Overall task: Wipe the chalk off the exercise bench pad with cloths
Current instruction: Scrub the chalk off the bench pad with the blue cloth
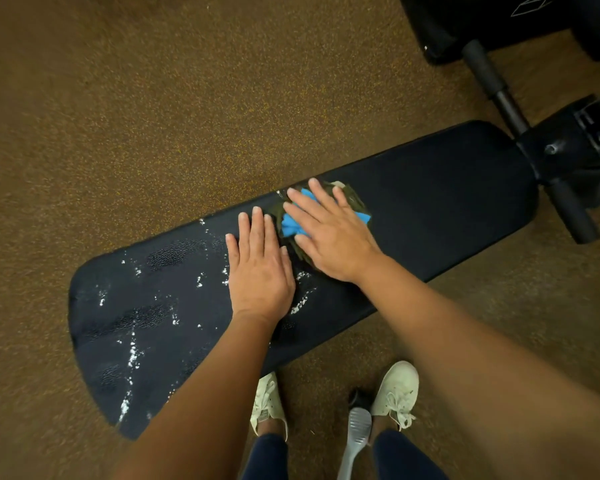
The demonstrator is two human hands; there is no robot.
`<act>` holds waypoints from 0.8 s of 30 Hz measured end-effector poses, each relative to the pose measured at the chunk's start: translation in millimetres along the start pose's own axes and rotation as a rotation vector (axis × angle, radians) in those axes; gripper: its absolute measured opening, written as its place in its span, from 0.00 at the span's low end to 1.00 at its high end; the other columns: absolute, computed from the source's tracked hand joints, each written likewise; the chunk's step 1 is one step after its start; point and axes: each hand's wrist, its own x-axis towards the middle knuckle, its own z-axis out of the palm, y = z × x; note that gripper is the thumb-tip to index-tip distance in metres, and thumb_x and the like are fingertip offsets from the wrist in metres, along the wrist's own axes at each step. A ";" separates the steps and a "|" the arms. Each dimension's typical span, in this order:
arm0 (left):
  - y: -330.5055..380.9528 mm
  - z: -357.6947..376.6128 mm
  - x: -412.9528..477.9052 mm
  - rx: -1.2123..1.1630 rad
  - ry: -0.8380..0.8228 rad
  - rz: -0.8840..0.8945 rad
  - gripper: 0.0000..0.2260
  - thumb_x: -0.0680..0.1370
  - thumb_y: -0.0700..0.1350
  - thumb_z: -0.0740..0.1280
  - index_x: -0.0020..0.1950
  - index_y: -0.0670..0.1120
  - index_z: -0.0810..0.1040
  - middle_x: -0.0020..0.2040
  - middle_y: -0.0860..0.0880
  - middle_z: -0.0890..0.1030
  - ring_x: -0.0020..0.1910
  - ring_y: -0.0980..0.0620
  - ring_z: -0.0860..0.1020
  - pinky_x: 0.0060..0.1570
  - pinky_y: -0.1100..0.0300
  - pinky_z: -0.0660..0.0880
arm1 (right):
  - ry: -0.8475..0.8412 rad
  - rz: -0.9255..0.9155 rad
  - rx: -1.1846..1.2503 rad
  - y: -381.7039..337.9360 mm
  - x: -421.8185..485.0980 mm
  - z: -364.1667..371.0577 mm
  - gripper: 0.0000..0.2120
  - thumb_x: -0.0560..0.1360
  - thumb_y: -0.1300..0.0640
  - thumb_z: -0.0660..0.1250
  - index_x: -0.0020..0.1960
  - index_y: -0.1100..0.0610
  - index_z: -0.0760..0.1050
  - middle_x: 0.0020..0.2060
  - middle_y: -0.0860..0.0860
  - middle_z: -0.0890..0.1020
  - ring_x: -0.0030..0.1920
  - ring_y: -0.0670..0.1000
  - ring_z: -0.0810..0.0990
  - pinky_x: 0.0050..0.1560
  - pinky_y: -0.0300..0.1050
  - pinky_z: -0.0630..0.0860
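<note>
Two cloths, blue over green, lie under spread right grip; left grip flat on pad.

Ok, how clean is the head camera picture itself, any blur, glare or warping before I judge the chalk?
Head view: the left hand, right hand and cloths are fairly sharp; the forearms near the bottom edge are smeared; chalk stands out on the bench pad, though shiny patches among it show glare; the wide lens bows the pad.
</note>
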 end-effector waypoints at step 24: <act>-3.6 -3.9 -3.5 0.003 -0.013 -0.118 0.26 0.80 0.52 0.46 0.76 0.40 0.57 0.77 0.43 0.55 0.77 0.44 0.49 0.74 0.42 0.48 | 0.014 -0.040 -0.043 11.9 18.4 -1.1 0.27 0.78 0.47 0.50 0.74 0.54 0.63 0.76 0.49 0.61 0.77 0.56 0.51 0.75 0.60 0.48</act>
